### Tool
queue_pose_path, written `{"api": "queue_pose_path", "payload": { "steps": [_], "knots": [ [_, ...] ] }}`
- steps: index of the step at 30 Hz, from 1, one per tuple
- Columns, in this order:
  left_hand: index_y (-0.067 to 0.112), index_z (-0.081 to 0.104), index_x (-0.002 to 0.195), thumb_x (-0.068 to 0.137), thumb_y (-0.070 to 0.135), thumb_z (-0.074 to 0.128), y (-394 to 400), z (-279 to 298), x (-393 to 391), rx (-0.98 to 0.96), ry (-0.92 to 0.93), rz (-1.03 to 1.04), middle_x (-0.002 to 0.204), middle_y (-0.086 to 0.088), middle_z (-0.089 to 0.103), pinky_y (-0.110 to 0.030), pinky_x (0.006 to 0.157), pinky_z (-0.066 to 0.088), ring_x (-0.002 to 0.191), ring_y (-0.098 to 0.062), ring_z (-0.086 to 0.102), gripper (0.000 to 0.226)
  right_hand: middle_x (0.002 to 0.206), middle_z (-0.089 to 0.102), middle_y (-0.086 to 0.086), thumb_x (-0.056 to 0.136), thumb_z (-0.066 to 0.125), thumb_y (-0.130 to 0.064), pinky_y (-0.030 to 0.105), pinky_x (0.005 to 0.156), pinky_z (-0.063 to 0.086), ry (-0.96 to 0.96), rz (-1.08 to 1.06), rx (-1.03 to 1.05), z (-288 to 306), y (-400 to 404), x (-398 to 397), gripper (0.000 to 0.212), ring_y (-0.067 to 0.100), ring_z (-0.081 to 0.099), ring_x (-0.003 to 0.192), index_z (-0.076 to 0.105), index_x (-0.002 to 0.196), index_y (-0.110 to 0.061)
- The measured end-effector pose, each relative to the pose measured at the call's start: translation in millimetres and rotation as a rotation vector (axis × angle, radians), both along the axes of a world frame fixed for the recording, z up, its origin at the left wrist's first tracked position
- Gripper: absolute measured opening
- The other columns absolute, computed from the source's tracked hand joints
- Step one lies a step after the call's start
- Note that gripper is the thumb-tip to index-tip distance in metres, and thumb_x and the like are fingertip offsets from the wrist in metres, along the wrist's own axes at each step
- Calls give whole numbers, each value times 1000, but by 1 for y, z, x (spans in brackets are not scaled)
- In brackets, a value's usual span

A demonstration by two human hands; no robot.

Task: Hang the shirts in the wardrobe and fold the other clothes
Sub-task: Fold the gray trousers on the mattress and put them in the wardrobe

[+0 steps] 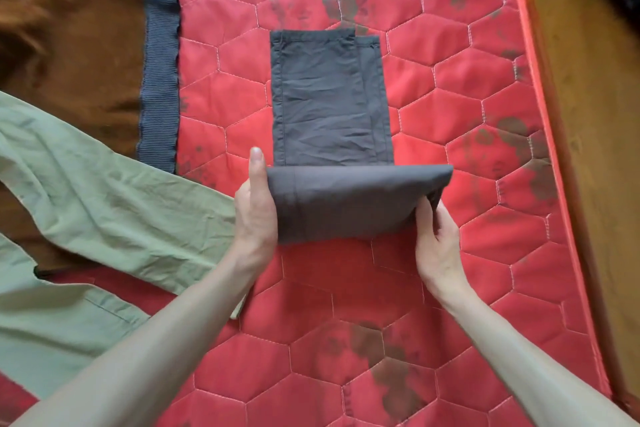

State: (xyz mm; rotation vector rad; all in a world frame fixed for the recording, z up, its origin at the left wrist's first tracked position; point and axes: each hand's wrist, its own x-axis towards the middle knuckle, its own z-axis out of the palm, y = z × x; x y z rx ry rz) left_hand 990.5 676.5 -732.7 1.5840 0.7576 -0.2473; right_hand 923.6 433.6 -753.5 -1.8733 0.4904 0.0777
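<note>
The dark grey garment [332,97] lies lengthwise on the red quilted mattress [450,97], near its middle. Its far portion rests flat on the mattress; its near portion is raised off the surface and doubled over, forming a fold that runs between the two hands.

The left hand [254,208] grips the left end of the fold. The thumb lies straight along the left edge of the cloth, pointing away from the person; the remaining fingers are under the fabric and cannot be seen. The right hand [438,239] grips the right end of the fold, its fingers curled up against the lower right corner of the cloth (the fingertips are partly tucked behind the fabric).

The type of the grey garment cannot be determined: only stitched hems at the far end and one vertical seam are visible.

To the left, well apart from the grey garment, a brown garment [72,62] with a grey ribbed band [159,80] lies on the mattress. A pale green garment [104,204] lies over its near part. Both are cut off by the left edge of the frame. The left forearm covers one end of the green garment.

Dark blotches mark the mattress surface. A wooden floor [588,114] appears beyond the right mattress edge; the dark object in the upper right corner is too blurred to identify.
</note>
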Motion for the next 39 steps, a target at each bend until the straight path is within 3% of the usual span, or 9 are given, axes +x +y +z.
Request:
{"api": "queue_pose_path", "payload": {
  "steps": [3,7,12,17,21,24,27,35,39],
  "knots": [
    [19,75,105,76,96,39,4,-9,19,-66,7,35,118,6,74,-41,108,48,114,-13,67,89,99,69,-36,112,41,-39,13,87,42,29,-120,-19,-6,13,16,25,-17,56,97,65,104,-40],
    [15,63,115,103,40,58,0,-10,20,74,-145,-203,106,11,71,-20,88,46,94,5,63,27,99,66,-18,112,39,-35,27,78,34,82,-200,-197,-15,23,27,25,16,61,97,58,121,-21],
    [28,56,124,101,41,62,6,-22,26,234,-111,-343,106,21,70,-28,97,51,99,8,65,27,124,62,9,108,33,-34,21,94,35,-23,-109,-382,-31,23,24,46,25,55,116,54,139,-7],
    [22,43,136,104,50,48,-9,-28,28,532,-20,-320,114,-5,70,-42,87,46,110,-34,64,42,139,53,17,107,34,-27,22,116,26,-106,-124,-523,-29,17,34,51,26,46,133,46,151,-3],
    [10,43,147,104,39,46,-15,-24,15,932,-242,-351,142,-15,47,-46,107,35,128,-36,46,51,161,40,15,108,40,-22,37,125,26,-293,189,-783,-20,23,50,52,28,35,152,39,156,-2],
    [10,41,154,105,33,47,-14,-32,7,1035,-491,-698,160,-13,37,-50,123,27,150,-33,33,55,168,31,6,109,42,-34,46,127,23,-313,439,-914,-26,32,56,56,23,22,158,36,160,-11],
    [16,30,162,107,42,37,-7,-48,4,1121,-503,-1000,171,-11,22,-52,126,21,159,-29,17,62,170,26,2,108,39,-45,46,128,17,-234,442,-897,-38,30,59,62,21,14,160,33,162,-15],
    [26,15,166,103,57,32,0,-64,11,1142,-410,-1083,174,-10,2,-52,129,13,160,-31,-2,72,171,25,2,102,50,-46,43,129,14,-220,484,-698,-47,11,67,70,25,10,161,32,162,-14],
    [19,21,165,103,36,34,12,-54,14,1098,-484,-1144,173,-14,8,-52,128,16,160,-34,3,66,172,21,3,107,40,-43,46,129,16,-232,678,-736,-40,-15,71,62,25,8,161,31,162,-16]
  ]
}}
